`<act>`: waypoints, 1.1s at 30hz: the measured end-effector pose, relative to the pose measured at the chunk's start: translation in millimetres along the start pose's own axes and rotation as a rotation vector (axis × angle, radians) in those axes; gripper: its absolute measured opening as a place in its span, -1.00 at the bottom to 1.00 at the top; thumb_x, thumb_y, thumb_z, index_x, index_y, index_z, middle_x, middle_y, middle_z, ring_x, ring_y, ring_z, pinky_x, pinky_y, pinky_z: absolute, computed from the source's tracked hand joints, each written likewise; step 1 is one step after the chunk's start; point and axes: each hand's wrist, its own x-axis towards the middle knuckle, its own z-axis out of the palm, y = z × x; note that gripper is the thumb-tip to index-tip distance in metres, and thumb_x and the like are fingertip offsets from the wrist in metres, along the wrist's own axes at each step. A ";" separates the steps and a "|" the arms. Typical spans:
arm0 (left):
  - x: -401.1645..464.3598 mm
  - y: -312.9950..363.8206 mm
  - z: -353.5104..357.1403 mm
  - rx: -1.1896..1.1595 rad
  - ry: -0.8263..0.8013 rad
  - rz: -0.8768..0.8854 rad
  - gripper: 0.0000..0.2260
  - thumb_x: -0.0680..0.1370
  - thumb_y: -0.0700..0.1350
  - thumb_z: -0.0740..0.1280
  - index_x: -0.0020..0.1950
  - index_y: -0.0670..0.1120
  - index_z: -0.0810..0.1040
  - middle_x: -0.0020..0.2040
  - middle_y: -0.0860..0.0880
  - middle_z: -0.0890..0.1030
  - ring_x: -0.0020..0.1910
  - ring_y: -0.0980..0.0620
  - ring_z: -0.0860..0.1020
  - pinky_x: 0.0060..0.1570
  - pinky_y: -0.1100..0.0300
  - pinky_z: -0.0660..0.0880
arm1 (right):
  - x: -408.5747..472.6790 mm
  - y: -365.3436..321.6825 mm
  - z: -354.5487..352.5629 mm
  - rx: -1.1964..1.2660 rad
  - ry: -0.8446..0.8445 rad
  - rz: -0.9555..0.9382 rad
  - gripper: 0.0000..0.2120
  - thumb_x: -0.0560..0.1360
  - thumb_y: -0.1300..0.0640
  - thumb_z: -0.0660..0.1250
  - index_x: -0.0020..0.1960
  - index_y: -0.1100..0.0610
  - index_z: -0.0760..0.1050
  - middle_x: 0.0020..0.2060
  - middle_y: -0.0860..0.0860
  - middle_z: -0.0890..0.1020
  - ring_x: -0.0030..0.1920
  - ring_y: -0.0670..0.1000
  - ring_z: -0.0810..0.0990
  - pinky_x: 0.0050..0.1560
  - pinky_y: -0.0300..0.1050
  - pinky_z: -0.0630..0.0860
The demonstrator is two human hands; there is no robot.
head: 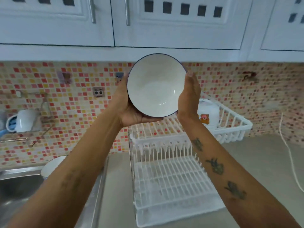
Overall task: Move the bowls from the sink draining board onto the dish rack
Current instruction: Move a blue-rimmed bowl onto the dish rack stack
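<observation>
White bowl (pixel 156 86) tilted, opening toward camera, clasped between both hands (pixel 130 102) above dish rack (pixel 171 178).

The bowl (pixel 156 85) is plain white inside with a thin dark blue line round the rim. The dish rack (pixel 171 178) is all white, and so is the basket (pixel 230 127) beside it, plus the cupboards (pixel 148 22) up top with little dark squares. The wall tiles (pixel 65 89) are a small mosaic of red, pink, yellow and cream. The desk (pixel 263 162) is dull grey-beige, the sink (pixel 19 183) shiny steel. The right forearm (pixel 218 168) has dark greenish tattoos.
</observation>
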 end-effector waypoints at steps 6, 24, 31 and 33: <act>36.7 -11.3 3.8 0.123 0.258 0.081 -0.35 0.43 0.45 0.13 0.28 0.03 0.55 0.27 -0.18 0.59 0.15 -0.28 0.59 0.07 -0.27 0.56 | 51.3 12.0 -24.2 -0.256 -0.248 0.373 -0.48 0.56 -0.25 -0.01 0.19 0.06 0.53 0.05 0.04 0.62 0.06 0.06 0.58 0.07 0.00 0.50; 70.0 -71.0 -24.7 1.635 0.408 0.143 -0.09 0.32 0.15 0.55 0.41 -0.21 0.10 0.33 -0.16 0.18 0.26 -0.14 0.40 0.15 0.05 0.50 | 71.6 75.6 -53.6 -0.699 -0.774 0.763 -0.67 0.55 -0.09 0.23 0.22 0.09 0.45 0.02 0.09 0.64 0.10 0.16 0.59 0.29 0.10 0.48; 72.0 -73.5 -27.1 1.848 0.439 0.054 -0.04 0.30 0.17 0.55 0.46 -0.18 0.09 0.41 -0.20 0.14 0.28 -0.29 0.39 0.24 -0.13 0.45 | 71.6 87.2 -54.7 -0.782 -0.781 0.795 -0.55 0.48 -0.06 0.30 0.31 0.11 0.44 0.20 0.08 0.60 0.22 0.14 0.55 0.35 0.15 0.42; 72.5 -74.3 -28.0 1.827 0.442 0.028 -0.02 0.29 0.18 0.55 0.48 -0.15 0.08 0.45 -0.20 0.11 0.34 -0.30 0.35 0.29 -0.15 0.42 | 71.6 90.9 -52.9 -0.795 -0.777 0.781 -0.57 0.50 -0.05 0.28 0.31 0.11 0.42 0.21 0.08 0.58 0.23 0.14 0.53 0.37 0.13 0.40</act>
